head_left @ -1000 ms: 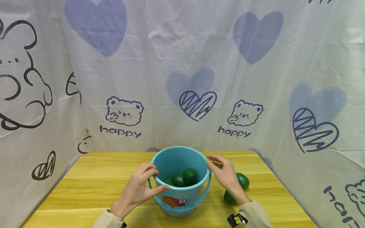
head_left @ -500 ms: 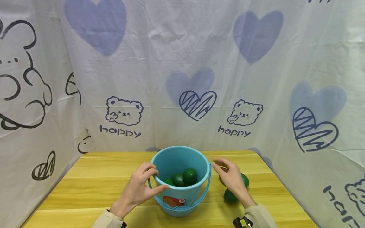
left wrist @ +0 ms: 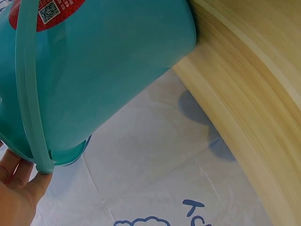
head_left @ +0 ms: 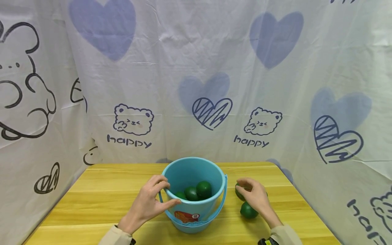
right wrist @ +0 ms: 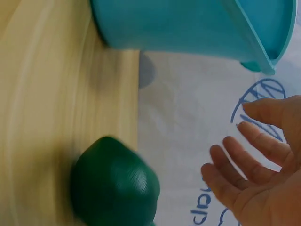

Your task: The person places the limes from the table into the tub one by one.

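A light blue bucket [head_left: 196, 211] stands upright with several smooth green fruits [head_left: 204, 190] inside. At its near left rim my left hand [head_left: 150, 197] holds on, fingertips over the edge and thumb along the front; the left wrist view shows the fingers [left wrist: 35, 188] beside the handle's end. My right hand [head_left: 254, 194] hovers to the right of the bucket, fingers loosely bent with nothing between them. Beneath that hand a green fruit [head_left: 240, 192] is partly hidden, and another green fruit [head_left: 248, 210] lies nearer me, large in the right wrist view.
The bucket's blue handle [head_left: 225, 197] hangs down across its front. Everything stands on a yellow wood-grain table [head_left: 122, 190]. White cloth [head_left: 171, 85] printed with hearts and bears encloses the back and sides.
My right hand has left the bucket's right rim and moved right and toward me, over the fruits on the table. My left hand and the bucket have stayed put.
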A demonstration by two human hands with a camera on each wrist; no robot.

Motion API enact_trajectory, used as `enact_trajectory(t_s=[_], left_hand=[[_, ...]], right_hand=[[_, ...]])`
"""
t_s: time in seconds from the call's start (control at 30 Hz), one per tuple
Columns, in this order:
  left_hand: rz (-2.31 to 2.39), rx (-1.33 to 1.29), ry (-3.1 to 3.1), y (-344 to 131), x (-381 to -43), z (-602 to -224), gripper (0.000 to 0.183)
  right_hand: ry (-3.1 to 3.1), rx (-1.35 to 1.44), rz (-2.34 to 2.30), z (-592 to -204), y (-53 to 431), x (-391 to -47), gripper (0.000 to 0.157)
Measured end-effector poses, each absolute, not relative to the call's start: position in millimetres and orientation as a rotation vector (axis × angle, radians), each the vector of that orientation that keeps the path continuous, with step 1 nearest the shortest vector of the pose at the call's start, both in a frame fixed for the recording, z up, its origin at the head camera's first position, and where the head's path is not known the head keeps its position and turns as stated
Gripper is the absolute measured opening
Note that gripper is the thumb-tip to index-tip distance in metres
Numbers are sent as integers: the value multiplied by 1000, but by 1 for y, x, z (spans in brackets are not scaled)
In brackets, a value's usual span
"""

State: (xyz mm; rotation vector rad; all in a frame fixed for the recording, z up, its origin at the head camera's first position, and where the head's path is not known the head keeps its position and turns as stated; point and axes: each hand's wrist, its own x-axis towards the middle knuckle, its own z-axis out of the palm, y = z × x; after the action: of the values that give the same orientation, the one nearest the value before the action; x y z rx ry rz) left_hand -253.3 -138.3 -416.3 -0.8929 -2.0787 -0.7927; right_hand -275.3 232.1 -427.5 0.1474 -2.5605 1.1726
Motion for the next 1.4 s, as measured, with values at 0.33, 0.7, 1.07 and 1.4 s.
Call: enact_trajectory(t_s=[0.33,0.7,1.07,1.4], left_hand=[[-798,-897,-2074,-138,-254,-416,41],[-795,-892,-2085,-138,-253,-416,42],[-795,-882,-2105,-138,-252,-416,42],[-797,-886,-2100,-138,-253,-416,42]], right_hand=[[-2804,78,1105,-439,258,-275,31],[-2984,81,982,-447,273,-273,43],[-3013,69,1039,-456,274,-273,50],[-3067,63,964,-457,271,-274,59]])
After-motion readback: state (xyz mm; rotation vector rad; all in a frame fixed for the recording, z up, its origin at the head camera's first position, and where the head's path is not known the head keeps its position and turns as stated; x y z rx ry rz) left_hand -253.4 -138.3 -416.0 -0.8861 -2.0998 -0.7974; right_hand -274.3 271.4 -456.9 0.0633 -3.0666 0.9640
